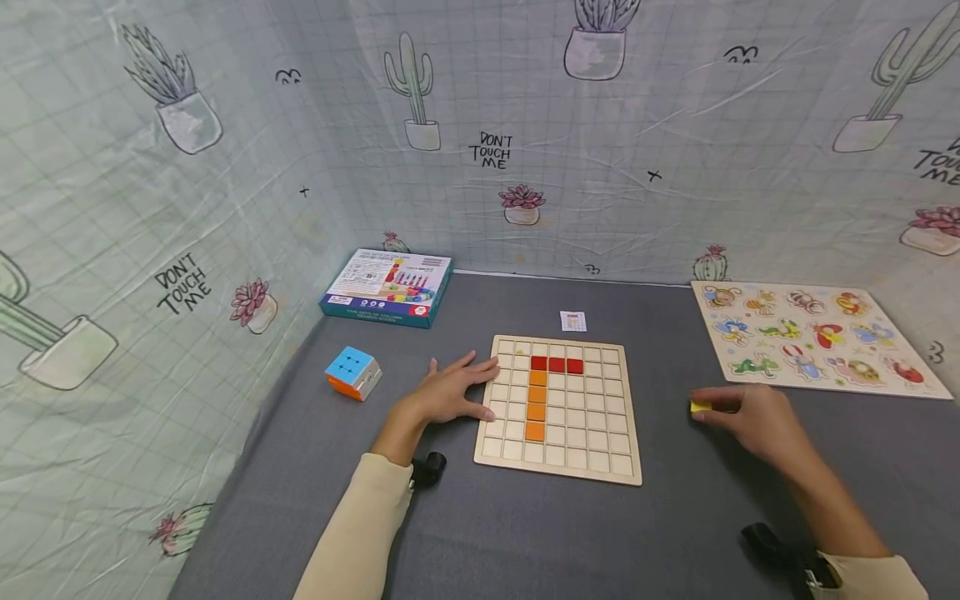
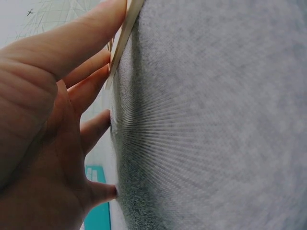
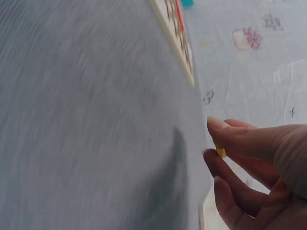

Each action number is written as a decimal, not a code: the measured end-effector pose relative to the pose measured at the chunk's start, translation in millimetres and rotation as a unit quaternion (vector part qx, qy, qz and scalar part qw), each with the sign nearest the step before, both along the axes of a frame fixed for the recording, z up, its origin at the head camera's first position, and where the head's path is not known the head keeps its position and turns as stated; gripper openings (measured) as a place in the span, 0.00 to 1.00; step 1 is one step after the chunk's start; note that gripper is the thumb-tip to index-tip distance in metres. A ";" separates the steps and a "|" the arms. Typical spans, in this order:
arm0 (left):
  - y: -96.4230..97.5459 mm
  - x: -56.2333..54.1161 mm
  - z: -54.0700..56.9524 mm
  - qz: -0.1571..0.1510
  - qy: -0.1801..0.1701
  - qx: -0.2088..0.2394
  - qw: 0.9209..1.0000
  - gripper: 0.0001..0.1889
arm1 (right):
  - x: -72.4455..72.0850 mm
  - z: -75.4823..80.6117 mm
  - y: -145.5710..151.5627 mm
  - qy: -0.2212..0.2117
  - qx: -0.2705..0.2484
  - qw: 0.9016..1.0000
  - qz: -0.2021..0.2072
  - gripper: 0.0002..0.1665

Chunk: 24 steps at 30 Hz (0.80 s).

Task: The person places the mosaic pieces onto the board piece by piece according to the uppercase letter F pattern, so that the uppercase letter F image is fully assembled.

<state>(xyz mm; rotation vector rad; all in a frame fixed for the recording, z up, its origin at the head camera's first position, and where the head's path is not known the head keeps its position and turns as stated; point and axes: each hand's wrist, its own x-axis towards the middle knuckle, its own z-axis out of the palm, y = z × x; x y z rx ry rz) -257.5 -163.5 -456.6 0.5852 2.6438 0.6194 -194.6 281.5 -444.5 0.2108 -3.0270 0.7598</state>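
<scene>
A wooden grid board [image 1: 592, 462] lies flat on the grey cloth. Three red square tiles [image 1: 557, 365] form a short row near its top, and several orange square tiles [image 1: 536, 395] run down in a column below the leftmost red one. My left hand [image 1: 447, 392] rests at the board's left edge, fingers spread, thumb and fingertips touching the rim. To the right of the board, my right hand [image 1: 757, 417] pinches a small yellow tile [image 1: 700, 407] between thumb and fingers, close above the cloth. Much of that tile is hidden by the fingers.
A blue-topped puzzle cube [image 1: 352, 367] sits left of the board, with a printed game box [image 1: 386, 287] behind it. A small printed card [image 1: 573, 322] lies beyond the board. At the back right is a picture board of insects [image 1: 817, 337]. Patterned cloth walls [image 1: 450, 183] enclose the table.
</scene>
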 end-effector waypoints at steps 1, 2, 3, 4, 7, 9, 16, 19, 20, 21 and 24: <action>0.0 0.2 0.2 0.000 0.000 0.000 1.000 0.44 | -1.2 0.2 -3.8 -0.001 -0.004 1.000 0.003 0.17; 0.1 0.3 0.0 -0.001 -0.001 0.000 1.000 0.44 | -2.0 0.1 -7.7 -0.002 -0.009 1.000 0.005 0.17; 0.4 0.4 -0.2 -0.002 -0.001 -0.001 1.000 0.44 | -2.9 -0.3 -11.2 -0.002 -0.011 1.000 0.007 0.16; 0.7 0.5 -0.3 -0.003 -0.002 -0.001 1.000 0.44 | -3.6 -0.8 -14.7 -0.002 -0.013 1.000 0.010 0.16; 1.5 1.1 -0.9 -0.001 -0.002 -0.001 1.000 0.44 | -5.7 -3.2 -25.1 0.006 -0.021 1.000 0.018 0.16; 1.7 1.4 -0.8 0.000 -0.001 -0.002 1.000 0.44 | -7.2 -4.7 -32.8 0.014 -0.026 0.999 0.023 0.16; 0.5 1.3 0.1 0.001 0.004 -0.001 1.000 0.44 | -12.2 -4.1 -66.3 -0.007 -0.076 0.997 0.032 0.17; -0.1 0.9 0.5 0.001 0.002 0.000 1.000 0.44 | -15.4 -3.6 -82.7 -0.011 -0.096 0.995 0.036 0.16; -0.2 0.9 0.6 0.001 0.001 0.000 1.000 0.44 | -16.8 -3.7 -87.8 -0.013 -0.101 0.994 0.038 0.15; -0.3 1.0 0.6 0.002 0.001 0.001 1.000 0.44 | -18.2 -4.0 -92.8 -0.013 -0.106 0.993 0.043 0.15; -0.4 1.1 0.9 0.003 0.001 0.001 1.000 0.44 | -23.0 -5.6 -106.4 -0.019 -0.120 0.991 0.050 0.13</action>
